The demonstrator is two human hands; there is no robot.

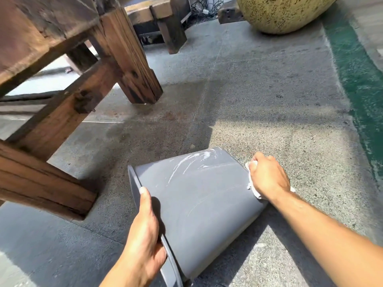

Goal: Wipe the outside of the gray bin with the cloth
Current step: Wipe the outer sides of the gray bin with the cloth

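Note:
The gray bin lies on its side on the concrete floor, its rim toward me at the left and its base pointing away to the right. White smear marks streak its upper side near the base. My left hand grips the rim, thumb resting on the outer wall. My right hand presses a white cloth against the bin's right side near the base; most of the cloth is hidden under the hand.
A heavy wooden table leg and crossbeams stand to the left and behind the bin. A large speckled yellow pot sits at the back right. A green painted strip runs along the floor's right edge.

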